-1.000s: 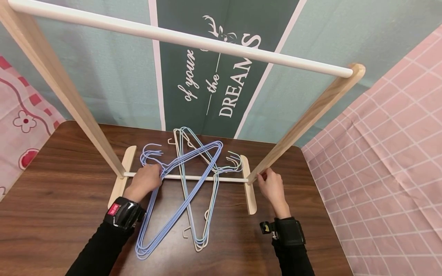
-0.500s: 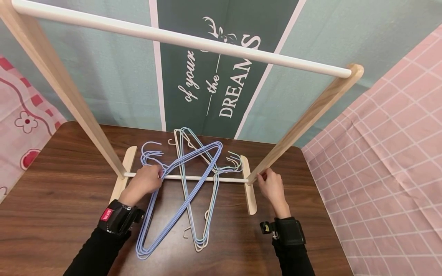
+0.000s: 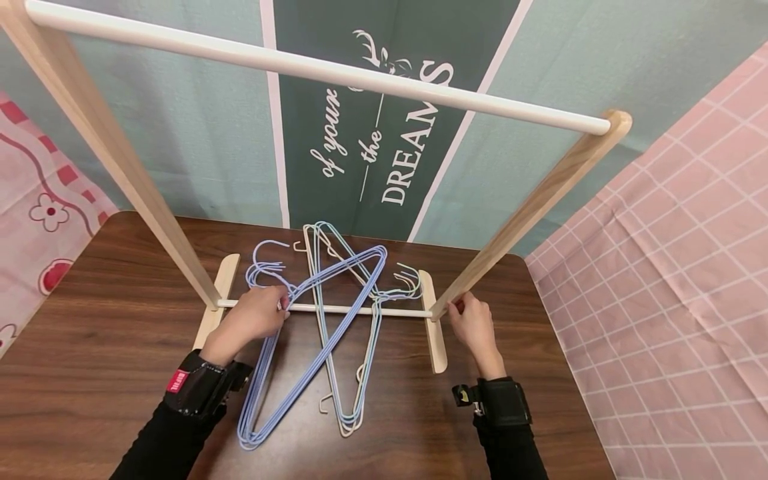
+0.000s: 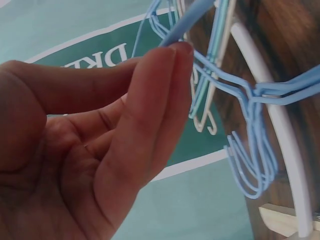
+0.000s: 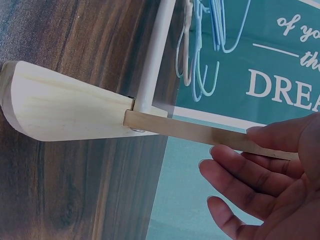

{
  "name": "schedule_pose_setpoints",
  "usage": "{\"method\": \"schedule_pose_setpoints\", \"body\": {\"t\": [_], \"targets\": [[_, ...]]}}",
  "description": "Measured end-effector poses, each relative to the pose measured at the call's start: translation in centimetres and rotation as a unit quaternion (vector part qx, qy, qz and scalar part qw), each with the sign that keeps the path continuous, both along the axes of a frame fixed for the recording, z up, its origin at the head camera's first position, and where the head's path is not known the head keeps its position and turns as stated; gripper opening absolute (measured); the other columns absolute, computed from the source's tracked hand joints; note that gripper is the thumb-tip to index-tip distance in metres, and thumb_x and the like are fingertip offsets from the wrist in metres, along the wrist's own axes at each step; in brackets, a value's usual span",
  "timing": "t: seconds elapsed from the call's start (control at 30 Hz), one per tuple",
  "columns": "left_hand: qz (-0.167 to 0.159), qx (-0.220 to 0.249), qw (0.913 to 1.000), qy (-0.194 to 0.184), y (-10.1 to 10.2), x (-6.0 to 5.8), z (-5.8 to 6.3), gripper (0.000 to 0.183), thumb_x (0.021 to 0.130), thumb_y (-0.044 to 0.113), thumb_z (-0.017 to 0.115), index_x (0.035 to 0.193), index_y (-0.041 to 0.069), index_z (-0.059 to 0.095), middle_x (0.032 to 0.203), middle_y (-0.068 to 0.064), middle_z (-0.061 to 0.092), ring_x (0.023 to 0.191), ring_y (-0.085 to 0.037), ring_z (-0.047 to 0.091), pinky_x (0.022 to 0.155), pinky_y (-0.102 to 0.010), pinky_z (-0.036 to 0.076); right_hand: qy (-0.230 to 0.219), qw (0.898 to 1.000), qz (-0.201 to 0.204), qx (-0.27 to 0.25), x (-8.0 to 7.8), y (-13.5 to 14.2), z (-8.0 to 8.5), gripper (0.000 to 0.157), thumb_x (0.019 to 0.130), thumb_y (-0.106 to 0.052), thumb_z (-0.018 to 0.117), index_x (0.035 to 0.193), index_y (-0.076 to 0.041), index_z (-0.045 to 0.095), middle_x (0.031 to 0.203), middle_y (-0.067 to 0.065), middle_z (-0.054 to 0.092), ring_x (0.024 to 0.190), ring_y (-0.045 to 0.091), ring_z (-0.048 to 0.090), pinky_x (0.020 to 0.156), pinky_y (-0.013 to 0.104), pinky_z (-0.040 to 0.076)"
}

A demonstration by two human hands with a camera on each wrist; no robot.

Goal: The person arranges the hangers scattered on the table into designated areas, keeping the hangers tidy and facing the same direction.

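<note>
My left hand (image 3: 255, 315) pinches one blue wire hanger (image 4: 189, 21) between thumb and fingertips, at the left of the rack. The hook (image 3: 269, 242) of that hanger stands apart from the other hooks, farther up in the head view. Below it, the stack of blue hangers (image 4: 254, 127) lies across the rack's lower rail, hooks to the left. On the rack's right wooden post (image 3: 528, 207), close to its foot, my right hand (image 3: 473, 327) grips with thumb and fingers. In the right wrist view that post (image 5: 190, 134) passes between thumb and fingers.
Pale blue and cream hangers (image 3: 371, 347) lie crossed under the blue ones, hooks pointing several ways. The rack's white top bar (image 3: 318, 70) spans above the table (image 3: 510, 427). Printed cloth (image 3: 384, 153) hangs behind, with pink checked cloth (image 3: 672, 267) at the right.
My left hand has shifted slightly right while its wrist swung outward to the left. The pinched hanger's hook has moved away from the other blue hooks. My right hand has stayed put.
</note>
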State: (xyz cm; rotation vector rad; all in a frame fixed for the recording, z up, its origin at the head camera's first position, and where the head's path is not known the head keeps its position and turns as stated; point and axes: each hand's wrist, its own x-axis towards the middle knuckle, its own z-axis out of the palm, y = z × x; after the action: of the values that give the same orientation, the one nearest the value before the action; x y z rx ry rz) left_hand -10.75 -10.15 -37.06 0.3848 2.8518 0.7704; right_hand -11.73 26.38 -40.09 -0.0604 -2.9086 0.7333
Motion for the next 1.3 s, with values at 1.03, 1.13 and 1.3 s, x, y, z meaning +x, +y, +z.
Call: {"method": "schedule_pose_setpoints", "body": {"t": [1.03,1.13,1.3], "targets": [[-0.010,0.015,0.9978,0.063,0.4,0.9,2.7,0.019,0.079,0.003,0.061,0.068,0.010,0.047,0.059,-0.002,0.047,0.055,-0.023,0.047,0.051,-0.037,0.039,-0.002,1.000,0.004,0.003,0.0,-0.1,0.4,0.016,0.087,-0.010,0.059,0.091,0.006,0.059,0.071,0.015,0.061,0.049,0.018,0.050,0.043,0.030,0.038],[-0.010,0.015,0.9972,0.072,0.3,1.0,2.9,0.019,0.079,0.003,0.060,0.068,0.010,0.046,0.058,-0.002,0.045,0.055,-0.022,0.046,0.050,-0.037,0.038,-0.001,1.000,0.005,0.003,0.0,-0.1,0.4,0.016,0.087,-0.010,0.059,0.091,0.006,0.059,0.071,0.015,0.061,0.049,0.018,0.050,0.043,0.030,0.037],[-0.004,0.030,0.9956,0.089,0.2,1.1,3.2,0.018,0.078,0.004,0.060,0.067,0.010,0.046,0.057,-0.001,0.043,0.055,-0.022,0.044,0.051,-0.037,0.037,0.002,1.000,0.004,0.005,0.0,-0.1,0.4,0.016,0.087,-0.011,0.059,0.090,0.005,0.059,0.071,0.014,0.061,0.050,0.018,0.050,0.044,0.030,0.038]]}}
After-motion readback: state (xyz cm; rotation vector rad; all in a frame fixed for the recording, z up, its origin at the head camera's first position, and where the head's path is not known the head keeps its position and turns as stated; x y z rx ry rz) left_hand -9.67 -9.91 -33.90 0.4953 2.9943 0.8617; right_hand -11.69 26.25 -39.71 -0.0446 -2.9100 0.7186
